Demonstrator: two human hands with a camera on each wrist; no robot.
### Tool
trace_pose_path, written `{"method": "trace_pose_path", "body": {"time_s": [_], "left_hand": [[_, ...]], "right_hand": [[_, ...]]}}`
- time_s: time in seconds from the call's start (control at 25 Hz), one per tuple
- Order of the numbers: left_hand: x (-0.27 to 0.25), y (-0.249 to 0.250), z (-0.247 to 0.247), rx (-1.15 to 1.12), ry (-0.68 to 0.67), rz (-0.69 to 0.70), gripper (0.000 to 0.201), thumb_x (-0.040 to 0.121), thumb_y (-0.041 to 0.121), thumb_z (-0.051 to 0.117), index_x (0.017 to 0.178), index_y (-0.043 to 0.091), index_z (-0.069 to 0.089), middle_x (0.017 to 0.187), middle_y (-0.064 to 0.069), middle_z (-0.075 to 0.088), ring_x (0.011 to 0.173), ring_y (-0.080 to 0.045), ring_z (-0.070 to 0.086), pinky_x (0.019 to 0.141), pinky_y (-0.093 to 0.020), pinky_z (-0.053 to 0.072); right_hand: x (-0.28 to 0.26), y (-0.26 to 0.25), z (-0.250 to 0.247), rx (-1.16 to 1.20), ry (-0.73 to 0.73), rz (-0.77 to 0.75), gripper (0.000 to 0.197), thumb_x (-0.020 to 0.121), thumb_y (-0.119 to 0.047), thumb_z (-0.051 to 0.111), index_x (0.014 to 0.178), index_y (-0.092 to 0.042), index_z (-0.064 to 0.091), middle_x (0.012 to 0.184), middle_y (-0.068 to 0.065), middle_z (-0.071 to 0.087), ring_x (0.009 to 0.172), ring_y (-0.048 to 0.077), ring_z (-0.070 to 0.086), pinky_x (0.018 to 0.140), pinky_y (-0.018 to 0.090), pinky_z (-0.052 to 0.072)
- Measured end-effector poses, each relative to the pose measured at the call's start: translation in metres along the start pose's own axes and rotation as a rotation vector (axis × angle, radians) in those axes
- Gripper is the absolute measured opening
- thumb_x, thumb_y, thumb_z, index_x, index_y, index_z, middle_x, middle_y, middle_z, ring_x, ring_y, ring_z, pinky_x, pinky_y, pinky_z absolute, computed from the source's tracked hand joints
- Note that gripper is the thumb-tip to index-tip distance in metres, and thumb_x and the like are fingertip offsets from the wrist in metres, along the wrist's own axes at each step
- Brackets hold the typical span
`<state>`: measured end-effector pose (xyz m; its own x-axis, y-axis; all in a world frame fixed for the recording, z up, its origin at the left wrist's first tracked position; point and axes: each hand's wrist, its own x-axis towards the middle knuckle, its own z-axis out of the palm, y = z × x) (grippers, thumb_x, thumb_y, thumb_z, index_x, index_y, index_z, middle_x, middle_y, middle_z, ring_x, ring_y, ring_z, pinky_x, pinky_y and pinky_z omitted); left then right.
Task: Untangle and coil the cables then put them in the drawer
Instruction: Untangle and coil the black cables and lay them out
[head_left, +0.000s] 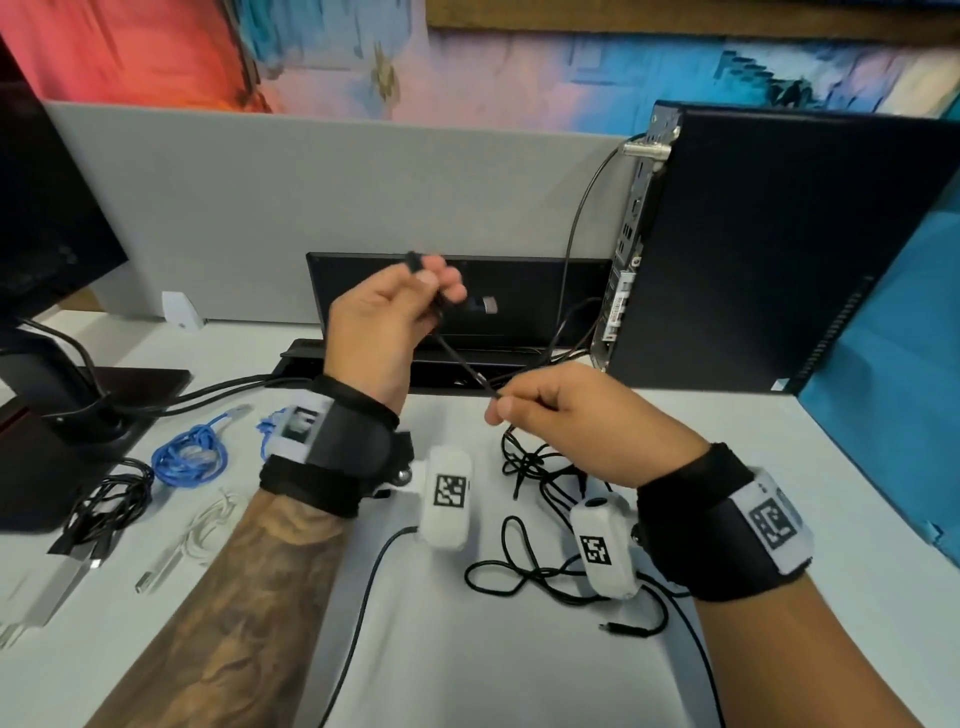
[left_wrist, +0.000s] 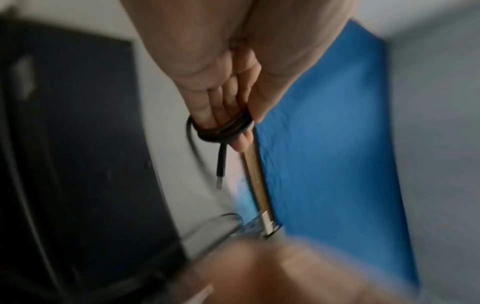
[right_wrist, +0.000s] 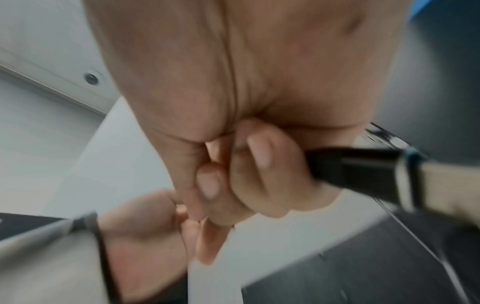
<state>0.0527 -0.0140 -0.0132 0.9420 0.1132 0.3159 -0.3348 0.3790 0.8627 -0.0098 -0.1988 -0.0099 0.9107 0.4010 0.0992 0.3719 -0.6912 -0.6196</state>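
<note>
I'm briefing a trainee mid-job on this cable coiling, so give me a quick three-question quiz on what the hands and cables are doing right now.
1. True or false: the black cable is wound in loops around the fingers of the left hand.
2. What does the right hand do to that cable? A) pinches it B) rests flat on it C) touches nothing
3. What colour is the coiled cable lying on the desk left of the left wrist?

Key: 1 true; 2 A; 3 blue.
</note>
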Motion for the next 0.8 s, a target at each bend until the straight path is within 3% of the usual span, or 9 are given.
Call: {"method": "trace_pose_path", "body": {"time_s": [0.08, 0.16, 0.2, 0.32, 0.44, 0.56, 0.64, 0.72, 0.8], "left_hand": [[-0.006, -0.011, 0.002, 0.404, -0.082, 0.126, 0.017, 0.096, 0.001, 0.056, 0.106, 0.002, 0.070, 0.094, -0.008, 0.074, 0.086, -0.017, 0.072, 0.089, -0.032, 0.057], [-0.011, -0.013, 0.004, 0.578, -0.261, 0.096, 0.016, 0.097, 0.009, 0.057, 0.101, 0.007, 0.072, 0.089, -0.005, 0.075, 0.084, -0.016, 0.072, 0.089, -0.034, 0.057], [-0.013, -0.011, 0.006, 0.597, -0.386, 0.048, 0.020, 0.100, 0.015, 0.055, 0.098, 0.005, 0.072, 0.084, -0.004, 0.073, 0.081, -0.017, 0.070, 0.086, -0.033, 0.057], [-0.021, -0.004, 0.014, 0.485, -0.621, -0.099, 0.033, 0.104, 0.026, 0.046, 0.087, 0.005, 0.065, 0.070, 0.000, 0.059, 0.066, -0.013, 0.055, 0.071, -0.024, 0.049], [-0.023, 0.004, 0.020, 0.111, -0.590, -0.198, 0.029, 0.098, 0.028, 0.044, 0.077, 0.011, 0.056, 0.065, 0.000, 0.043, 0.059, -0.013, 0.040, 0.068, -0.026, 0.046], [-0.022, 0.007, 0.017, -0.165, -0.574, -0.326, 0.029, 0.099, 0.028, 0.042, 0.077, 0.012, 0.052, 0.063, 0.002, 0.038, 0.056, -0.011, 0.037, 0.066, -0.027, 0.046], [-0.021, 0.005, 0.015, -0.208, -0.578, -0.360, 0.031, 0.101, 0.029, 0.041, 0.078, 0.012, 0.054, 0.063, 0.003, 0.040, 0.055, -0.010, 0.039, 0.066, -0.026, 0.048], [-0.020, 0.001, 0.013, -0.175, -0.561, -0.360, 0.033, 0.103, 0.030, 0.040, 0.081, 0.011, 0.056, 0.065, 0.002, 0.045, 0.057, -0.010, 0.044, 0.067, -0.027, 0.051], [-0.019, -0.001, 0.012, -0.080, -0.524, -0.337, 0.033, 0.104, 0.029, 0.041, 0.084, 0.010, 0.060, 0.068, 0.000, 0.053, 0.060, -0.013, 0.051, 0.070, -0.028, 0.053]], "right_hand": [[-0.006, -0.010, -0.014, -0.040, 0.164, -0.089, 0.018, 0.099, -0.032, 0.059, 0.093, -0.024, 0.074, 0.084, -0.006, 0.071, 0.078, 0.009, 0.065, 0.075, 0.031, 0.054], [-0.013, -0.011, -0.031, -0.056, 0.353, -0.157, 0.014, 0.098, -0.028, 0.063, 0.088, -0.026, 0.072, 0.074, -0.016, 0.065, 0.069, 0.006, 0.060, 0.062, 0.018, 0.047], [-0.016, -0.009, -0.037, -0.054, 0.422, -0.174, 0.013, 0.098, -0.027, 0.062, 0.089, -0.028, 0.072, 0.073, -0.018, 0.063, 0.069, 0.006, 0.060, 0.062, 0.017, 0.047], [-0.013, 0.007, -0.039, -0.002, 0.566, -0.180, 0.014, 0.101, -0.025, 0.058, 0.098, -0.027, 0.072, 0.078, -0.016, 0.064, 0.075, 0.009, 0.062, 0.066, 0.035, 0.056], [-0.003, 0.014, -0.027, 0.121, 0.527, -0.198, 0.021, 0.103, -0.018, 0.055, 0.109, -0.026, 0.073, 0.086, -0.025, 0.068, 0.083, -0.001, 0.064, 0.074, 0.021, 0.050], [0.004, 0.012, -0.012, 0.338, 0.299, -0.262, 0.024, 0.103, -0.015, 0.055, 0.120, -0.017, 0.072, 0.107, -0.007, 0.076, 0.101, 0.009, 0.070, 0.092, 0.024, 0.054], [0.005, 0.011, -0.006, 0.366, 0.297, -0.237, 0.018, 0.101, -0.020, 0.061, 0.110, -0.014, 0.074, 0.097, 0.001, 0.076, 0.092, 0.014, 0.072, 0.085, 0.027, 0.057], [0.005, 0.014, -0.007, 0.196, 0.386, -0.191, 0.018, 0.099, -0.026, 0.063, 0.090, -0.013, 0.071, 0.077, 0.003, 0.066, 0.071, 0.010, 0.062, 0.065, 0.027, 0.052], [0.005, 0.018, -0.008, 0.065, 0.411, -0.166, 0.024, 0.099, -0.029, 0.061, 0.080, -0.015, 0.062, 0.070, 0.008, 0.056, 0.063, 0.018, 0.052, 0.058, 0.036, 0.046]]}}
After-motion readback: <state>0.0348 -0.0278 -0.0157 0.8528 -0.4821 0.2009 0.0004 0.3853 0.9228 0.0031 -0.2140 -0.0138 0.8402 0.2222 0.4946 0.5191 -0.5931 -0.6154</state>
